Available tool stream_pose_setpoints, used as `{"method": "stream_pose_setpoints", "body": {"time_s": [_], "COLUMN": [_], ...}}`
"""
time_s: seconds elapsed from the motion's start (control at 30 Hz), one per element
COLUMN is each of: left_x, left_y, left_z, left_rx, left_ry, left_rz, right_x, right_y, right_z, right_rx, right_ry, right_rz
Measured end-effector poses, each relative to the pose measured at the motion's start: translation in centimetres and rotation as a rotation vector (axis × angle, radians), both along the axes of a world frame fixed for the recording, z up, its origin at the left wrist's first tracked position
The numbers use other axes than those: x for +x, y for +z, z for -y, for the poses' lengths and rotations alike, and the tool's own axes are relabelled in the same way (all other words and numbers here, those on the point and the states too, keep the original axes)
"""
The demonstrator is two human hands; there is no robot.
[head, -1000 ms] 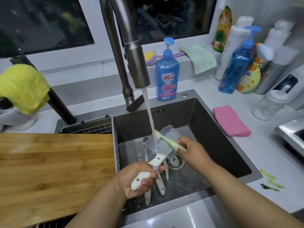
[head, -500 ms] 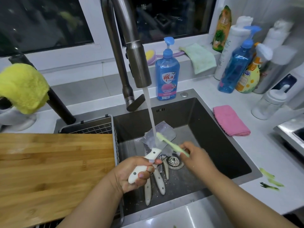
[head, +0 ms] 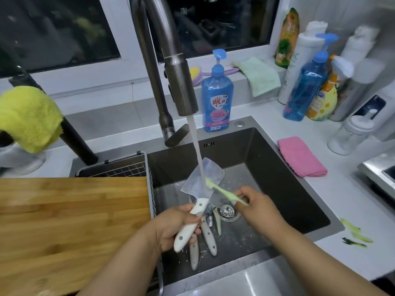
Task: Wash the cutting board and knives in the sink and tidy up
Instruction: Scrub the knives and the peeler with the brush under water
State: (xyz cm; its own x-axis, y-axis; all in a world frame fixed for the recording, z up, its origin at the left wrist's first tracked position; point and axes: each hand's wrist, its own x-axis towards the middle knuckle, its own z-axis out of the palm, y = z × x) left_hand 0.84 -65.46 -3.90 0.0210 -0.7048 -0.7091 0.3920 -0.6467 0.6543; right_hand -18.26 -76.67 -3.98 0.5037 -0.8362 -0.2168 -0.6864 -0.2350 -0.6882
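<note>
Gripping the white riveted handle of a broad steel cleaver (head: 202, 180), the left hand (head: 173, 227) holds the blade tilted up under the running water from the steel pull-down faucet (head: 181, 82). Right hand (head: 259, 207): fingers pinch a pale green long-handled brush (head: 224, 192), its head touching the blade where the stream lands. Dark stainless sink (head: 277, 178): three white-handled knives (head: 207, 236) lying on its floor beside the round drain strainer (head: 228, 211). Bamboo cutting board (head: 64, 227): flat over the sink's left section. White worktop (head: 352, 199): folded pink cloth (head: 301, 155) on the right; blue pump bottle of dish soap (head: 217, 97) behind the sink.
</note>
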Motion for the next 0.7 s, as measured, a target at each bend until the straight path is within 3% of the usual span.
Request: {"method": "stream_pose_setpoints", "body": {"time_s": [0.1,0.23,0.37,0.5,0.7], "left_x": [-0.5,-0.7,-0.4,0.1,-0.5], "left_y": [0.1,0.3,-0.2,-0.2,0.3], "left_z": [0.4,0.6,0.2,0.0,-0.1], "left_rx": [-0.006,-0.031,-0.075,-0.085,-0.092], "left_ry": [0.012,-0.02,-0.073,-0.121,-0.207], "left_rz": [0.164,0.415,0.644,0.788,0.944], "right_x": [0.5,0.0,0.6,0.6,1.9], "right_y": [-0.4,-0.8,-0.7,-0.8,-0.7], "right_z": [-0.9,0.5,-0.4,0.7,0.0], "right_rx": [0.02,-0.091,-0.016,-0.105,-0.023], "right_ry": [0.085,-0.068,0.056,-0.066,0.082], "right_rz": [-0.002,-0.079,-0.024,-0.062,-0.033]}}
